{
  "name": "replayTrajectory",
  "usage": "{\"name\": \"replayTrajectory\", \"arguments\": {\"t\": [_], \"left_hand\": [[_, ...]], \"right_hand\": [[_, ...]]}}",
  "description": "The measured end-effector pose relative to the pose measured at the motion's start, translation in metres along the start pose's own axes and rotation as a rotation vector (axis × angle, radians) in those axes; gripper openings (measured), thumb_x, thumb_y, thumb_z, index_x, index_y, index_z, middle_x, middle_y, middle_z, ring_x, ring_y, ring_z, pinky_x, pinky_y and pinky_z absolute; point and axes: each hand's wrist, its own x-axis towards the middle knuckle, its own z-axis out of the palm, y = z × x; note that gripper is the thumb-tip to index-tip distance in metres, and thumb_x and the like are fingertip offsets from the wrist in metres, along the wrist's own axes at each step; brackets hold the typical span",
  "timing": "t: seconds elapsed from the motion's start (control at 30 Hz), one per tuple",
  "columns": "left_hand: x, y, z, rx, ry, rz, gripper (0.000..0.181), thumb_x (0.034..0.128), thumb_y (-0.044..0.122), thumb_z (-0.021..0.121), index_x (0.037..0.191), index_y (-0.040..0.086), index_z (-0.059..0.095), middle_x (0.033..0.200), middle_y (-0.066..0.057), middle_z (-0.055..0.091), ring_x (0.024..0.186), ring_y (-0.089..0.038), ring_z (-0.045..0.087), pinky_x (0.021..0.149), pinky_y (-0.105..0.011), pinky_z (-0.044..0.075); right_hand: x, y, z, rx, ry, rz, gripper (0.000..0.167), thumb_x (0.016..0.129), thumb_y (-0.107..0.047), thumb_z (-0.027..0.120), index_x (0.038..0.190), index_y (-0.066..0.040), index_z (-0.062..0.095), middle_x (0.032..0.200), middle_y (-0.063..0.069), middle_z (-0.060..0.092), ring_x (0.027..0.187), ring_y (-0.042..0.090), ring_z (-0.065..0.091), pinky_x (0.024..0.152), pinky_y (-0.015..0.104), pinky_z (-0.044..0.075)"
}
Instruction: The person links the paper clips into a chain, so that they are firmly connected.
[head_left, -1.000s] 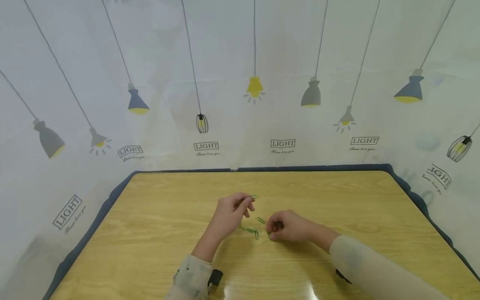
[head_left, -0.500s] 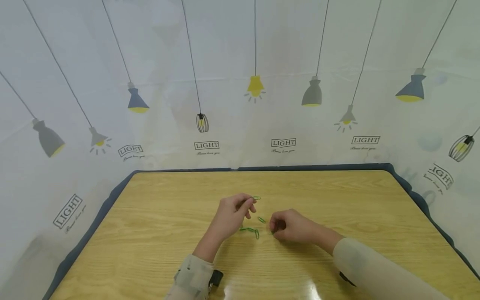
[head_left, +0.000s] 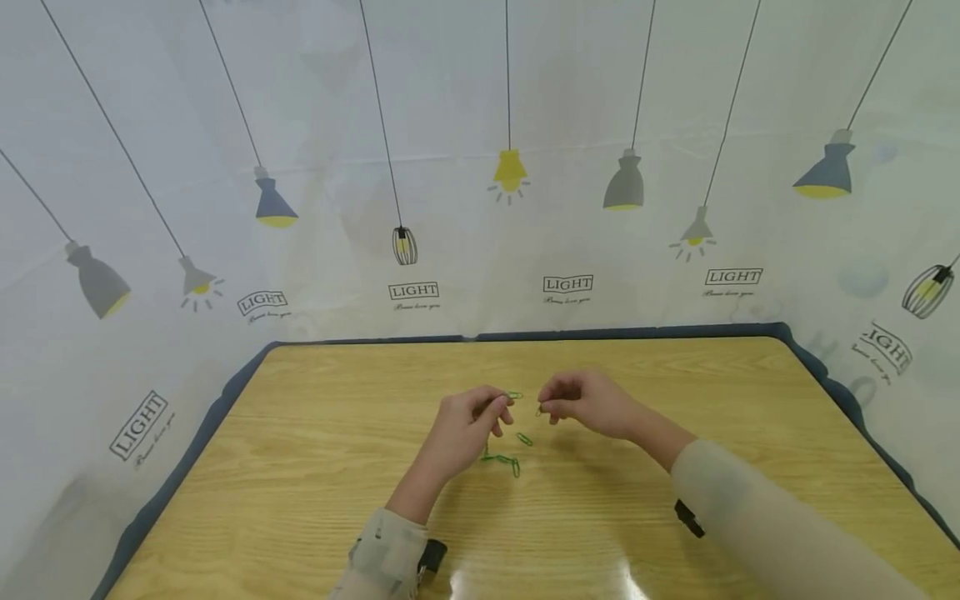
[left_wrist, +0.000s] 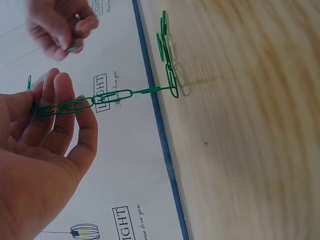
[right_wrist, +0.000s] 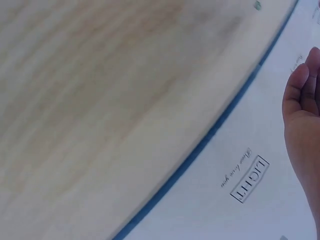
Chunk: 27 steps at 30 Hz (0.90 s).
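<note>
Paperclips (left_wrist: 117, 94), all green, hang hooked in a chain (head_left: 501, 458) from the left hand (head_left: 467, 423) down to the surface (head_left: 300, 467), so that part looks done; the left hand pinches the top; the right hand (head_left: 592, 404) pinches one more clip (left_wrist: 73, 47), not hooked on yet; a loose clip (head_left: 524, 439) lies nearby, also unjoined; compared with half a second ago, the right hand is higher; the left hand stays put.
</note>
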Motion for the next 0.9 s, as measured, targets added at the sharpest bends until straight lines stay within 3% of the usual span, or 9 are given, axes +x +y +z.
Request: {"name": "replayTrajectory", "arguments": {"t": [0.23, 0.47, 0.9], "left_hand": [[0.001, 0.002, 0.001, -0.004, -0.008, -0.014, 0.027, 0.1136, 0.024, 0.053, 0.121, 0.009, 0.075, 0.101, -0.013, 0.078, 0.080, -0.015, 0.068, 0.061, -0.023, 0.052], [0.001, 0.004, 0.002, -0.006, -0.027, -0.016, 0.026, 0.1136, 0.022, 0.053, 0.120, 0.009, 0.074, 0.099, -0.011, 0.077, 0.080, -0.015, 0.068, 0.064, -0.023, 0.053], [-0.001, 0.009, 0.000, 0.004, -0.023, -0.010, 0.025, 0.1129, 0.019, 0.054, 0.119, 0.007, 0.075, 0.101, -0.016, 0.078, 0.079, -0.014, 0.068, 0.067, -0.022, 0.055]], "right_hand": [[0.009, -0.017, -0.016, 0.006, 0.058, -0.040, 0.014, 0.106, -0.014, 0.067, 0.113, -0.003, 0.072, 0.100, 0.009, 0.073, 0.093, 0.028, 0.070, 0.080, 0.033, 0.059], [0.015, -0.030, -0.019, -0.010, 0.071, -0.032, 0.017, 0.106, -0.019, 0.068, 0.114, -0.005, 0.073, 0.100, 0.007, 0.074, 0.090, 0.018, 0.071, 0.080, 0.035, 0.059], [0.020, -0.040, -0.003, 0.116, 0.014, -0.050, 0.012, 0.105, -0.010, 0.068, 0.113, -0.003, 0.073, 0.104, 0.012, 0.075, 0.091, 0.021, 0.072, 0.083, 0.036, 0.062]]}}
